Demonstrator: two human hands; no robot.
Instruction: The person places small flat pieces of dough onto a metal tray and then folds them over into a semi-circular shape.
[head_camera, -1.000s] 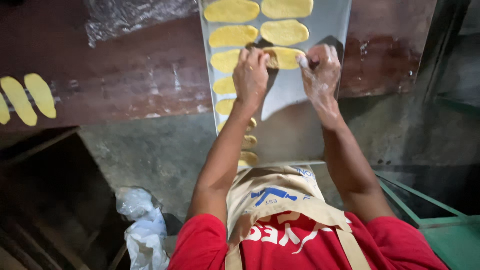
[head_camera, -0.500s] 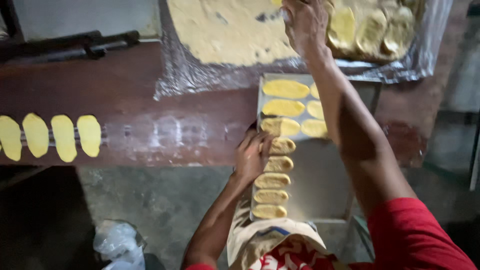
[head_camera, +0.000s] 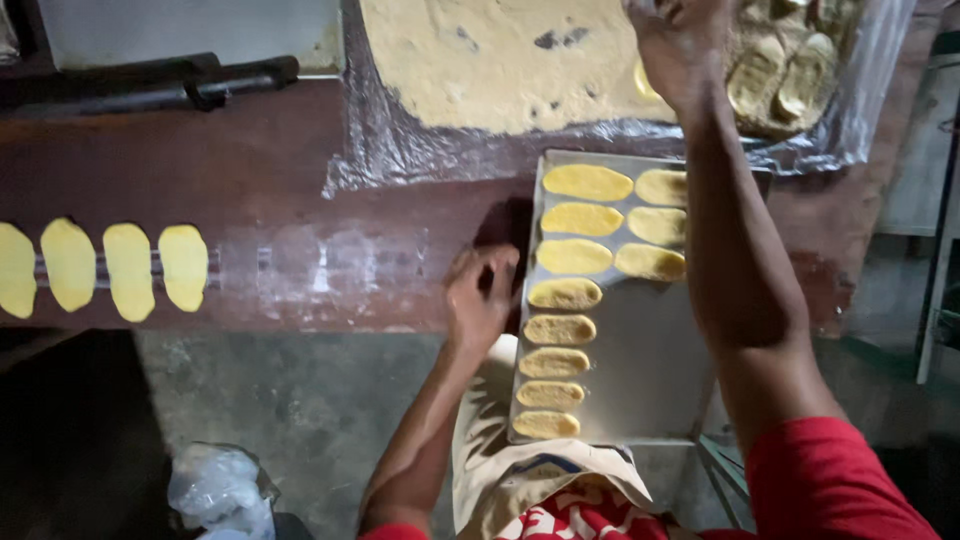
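The metal tray (head_camera: 650, 380) holds oval dough pieces (head_camera: 565, 294) in two columns. The left hand (head_camera: 480, 300) grips its edge; the right hand (head_camera: 675, 40) reaches the dough sheet (head_camera: 500, 60), grip unclear.

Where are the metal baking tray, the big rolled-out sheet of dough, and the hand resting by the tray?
Metal baking tray (head_camera: 650, 380), head view, bare bottom.
Dough sheet (head_camera: 500, 60), head view, middle.
Left hand (head_camera: 480, 300), head view, back of hand.

Tray (head_camera: 640, 400): 11 oval dough pieces (head_camera: 565, 294), 8 in the left column, 3 right. Table (head_camera: 300, 180) at left: 4 more ovals (head_camera: 130, 270). One rolled dough sheet (head_camera: 500, 60).
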